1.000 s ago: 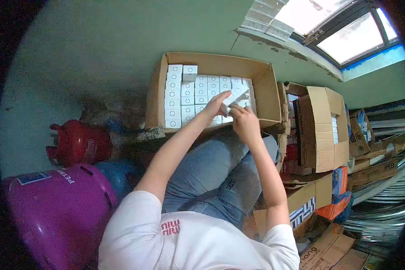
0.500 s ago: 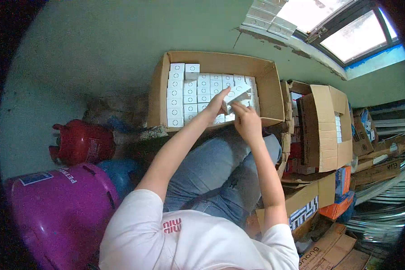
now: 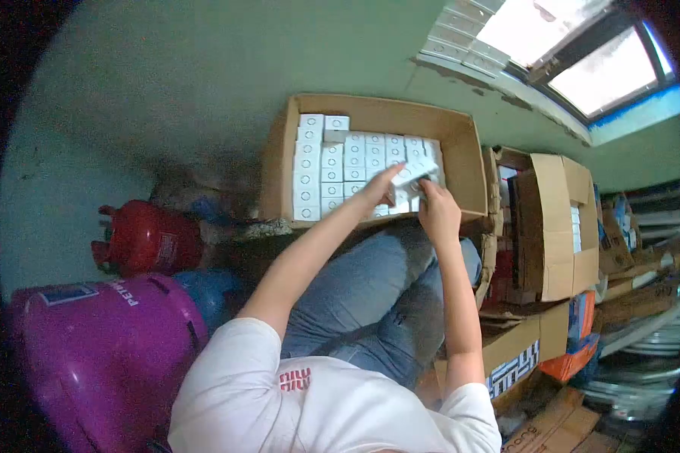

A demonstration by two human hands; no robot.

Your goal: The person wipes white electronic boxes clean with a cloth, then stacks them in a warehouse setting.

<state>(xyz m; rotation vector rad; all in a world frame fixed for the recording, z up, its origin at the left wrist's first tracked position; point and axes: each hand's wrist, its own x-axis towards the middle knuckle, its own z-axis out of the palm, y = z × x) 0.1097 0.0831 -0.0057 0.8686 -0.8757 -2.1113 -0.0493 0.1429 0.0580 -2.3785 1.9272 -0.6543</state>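
Observation:
My left hand (image 3: pixel 379 189) grips a white plastic electrical box (image 3: pixel 412 171) marked with round knockout outlines, thumb on top and fingers beneath. Bent fingers of my right hand (image 3: pixel 440 209) pinch the right end of this same box, where a small dark patch shows; blur hides what it is. Both hands are over the near right part of an open cardboard carton (image 3: pixel 461 151). Inside the carton, similar white boxes (image 3: pixel 307 164) stand in tight rows, with one box (image 3: pixel 337 123) sitting higher at the back left.
A purple gas cylinder (image 3: pixel 106 340), a red one (image 3: pixel 155 238) and a blue one (image 3: pixel 208 291) stand to the left. On the right are open cartons (image 3: pixel 557 226) and shiny long strips (image 3: pixel 650 340). More white boxes (image 3: pixel 461 38) are stacked by the window (image 3: pixel 604 68).
The view has shifted slightly, so the scene sits lower and farther right. The held box has turned, its open hollow now less visible. Both hands remain on it.

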